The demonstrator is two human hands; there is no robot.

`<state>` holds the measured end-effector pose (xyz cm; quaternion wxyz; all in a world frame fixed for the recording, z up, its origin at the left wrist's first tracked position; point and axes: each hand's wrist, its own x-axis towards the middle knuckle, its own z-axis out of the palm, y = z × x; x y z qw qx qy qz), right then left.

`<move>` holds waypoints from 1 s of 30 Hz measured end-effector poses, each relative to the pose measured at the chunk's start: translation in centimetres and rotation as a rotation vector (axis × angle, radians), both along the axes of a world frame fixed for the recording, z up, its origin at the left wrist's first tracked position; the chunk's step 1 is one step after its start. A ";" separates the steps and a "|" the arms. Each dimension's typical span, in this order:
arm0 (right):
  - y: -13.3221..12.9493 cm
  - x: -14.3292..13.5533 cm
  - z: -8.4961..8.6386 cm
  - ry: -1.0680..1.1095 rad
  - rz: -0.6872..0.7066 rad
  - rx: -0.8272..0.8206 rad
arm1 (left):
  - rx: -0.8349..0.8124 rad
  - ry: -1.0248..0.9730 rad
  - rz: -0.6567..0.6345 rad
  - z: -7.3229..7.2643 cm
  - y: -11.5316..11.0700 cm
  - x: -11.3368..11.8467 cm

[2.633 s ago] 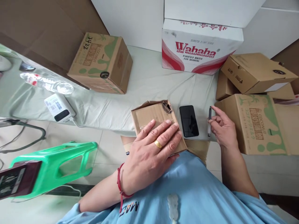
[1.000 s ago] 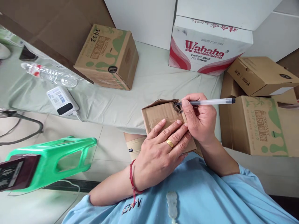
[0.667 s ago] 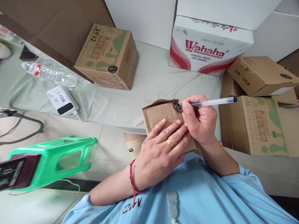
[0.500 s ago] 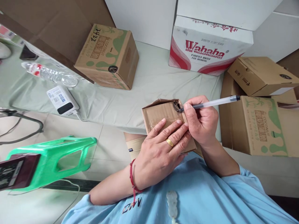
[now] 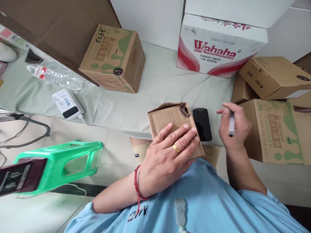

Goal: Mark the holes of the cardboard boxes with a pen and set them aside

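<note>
Right hand [image 5: 238, 131] and pen [image 5: 231, 125] moved off carton [image 5: 165, 118], pale tablecloth [image 5: 161, 84], tiled floor [image 5: 118, 150]

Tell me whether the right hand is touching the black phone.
Apart: the head view shows a strip of pale cloth between the right hand and the phone.

Phone [image 5: 202, 125], bottle [image 5: 57, 78], Wahaha box [image 5: 218, 51] on draped table [image 5: 160, 82]

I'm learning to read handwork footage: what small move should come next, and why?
Perhaps lay the pen down on the cloth, just right of the phone. The right hand holds it clear of the small box, near that spot, and the hole in the box's top has a dark edge. The left hand rests flat on the box.
</note>
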<state>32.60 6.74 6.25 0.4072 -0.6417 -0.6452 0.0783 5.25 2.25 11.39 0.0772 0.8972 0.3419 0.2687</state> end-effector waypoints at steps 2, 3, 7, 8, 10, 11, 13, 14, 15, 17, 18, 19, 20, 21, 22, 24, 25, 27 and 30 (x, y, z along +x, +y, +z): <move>-0.6 2.9 -1.6 -0.286 -0.004 -0.160 | 0.007 -0.013 -0.002 0.0 0.2 0.0; -0.9 4.1 -2.4 -0.414 -0.003 -0.277 | 0.008 -0.019 -0.005 -0.1 0.3 0.1; -2.4 6.9 -5.0 -0.678 0.006 -0.661 | 0.006 -0.021 -0.017 -0.1 0.7 0.2; -2.5 7.2 -5.4 -0.693 0.004 -0.701 | 0.007 -0.019 -0.020 0.0 0.8 0.3; -2.8 7.2 -5.8 -0.698 -0.014 -0.739 | 0.007 -0.015 -0.025 0.0 1.0 0.4; -2.8 7.0 -5.8 -0.693 -0.029 -0.739 | 0.006 -0.014 -0.025 0.0 1.0 0.4; -3.0 6.2 -5.6 -0.670 -0.063 -0.715 | 0.004 -0.017 -0.023 0.0 1.0 0.4; -3.1 5.5 -5.4 -0.652 -0.079 -0.700 | 0.003 -0.020 -0.022 0.0 1.0 0.4; -3.3 4.6 -5.3 -0.631 -0.091 -0.689 | 0.004 -0.025 -0.022 -0.1 1.0 0.5; -3.8 2.6 -5.2 -0.596 -0.095 -0.697 | 0.008 -0.038 -0.023 -0.2 1.0 0.5; -4.0 1.6 -5.2 -0.585 -0.089 -0.713 | 0.010 -0.044 -0.023 -0.3 1.0 0.5; -4.2 0.6 -5.4 -0.581 -0.083 -0.729 | 0.013 -0.051 -0.022 -0.4 0.9 0.5; -4.4 -0.3 -5.6 -0.582 -0.079 -0.743 | 0.018 -0.058 -0.023 -0.4 0.9 0.6; -4.5 -1.1 -5.8 -0.585 -0.080 -0.751 | 0.023 -0.066 -0.025 -0.5 0.9 0.6; -4.5 -1.8 -6.1 -0.588 -0.085 -0.752 | 0.029 -0.075 -0.028 -0.5 0.9 0.6; -4.4 -2.7 -6.6 -0.585 -0.107 -0.739 | 0.041 -0.104 -0.043 -0.4 1.0 0.6; -4.2 -2.9 -6.8 -0.575 -0.125 -0.732 | 0.046 -0.120 -0.055 -0.4 1.0 0.6; -3.8 -3.2 -7.1 -0.538 -0.173 -0.732 | 0.058 -0.151 -0.091 -0.3 1.1 0.4; -3.3 -3.0 -7.4 -0.471 -0.231 -0.771 | 0.102 -0.193 -0.150 -0.4 1.3 -0.2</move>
